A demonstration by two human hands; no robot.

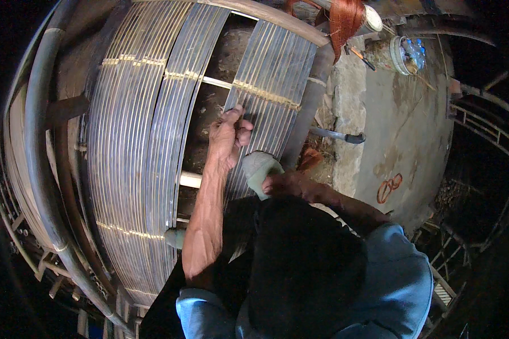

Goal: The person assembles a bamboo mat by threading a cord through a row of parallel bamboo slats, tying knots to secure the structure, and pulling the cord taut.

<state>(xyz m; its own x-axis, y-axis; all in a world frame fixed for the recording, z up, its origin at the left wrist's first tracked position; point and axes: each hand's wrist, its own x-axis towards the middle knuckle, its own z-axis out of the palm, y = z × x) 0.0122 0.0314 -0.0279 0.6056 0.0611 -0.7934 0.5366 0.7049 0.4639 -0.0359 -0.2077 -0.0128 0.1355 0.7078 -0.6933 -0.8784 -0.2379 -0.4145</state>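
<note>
Under me lies a platform of long, narrow bamboo slats (124,147), tied across by pale bindings (266,94). My left hand (230,134) is over the slats right of a long gap, its fingers curled together near the gap's edge. Whatever sits between those fingertips is too small to make out. My right hand (288,185) rests low beside the toe of a grey-green shoe (260,169), its fingers mostly in shadow and partly hidden. The toe of a second shoe (174,238) shows left of my left forearm.
A thick bamboo pole (35,130) runs along the left. On the right are a dark-handled tool (339,135), an orange-and-black tool (361,56), a reddish fibre bundle (345,25), a bucket (398,55) with plastic bottles, and a reddish cord loop (389,188) on the concrete floor.
</note>
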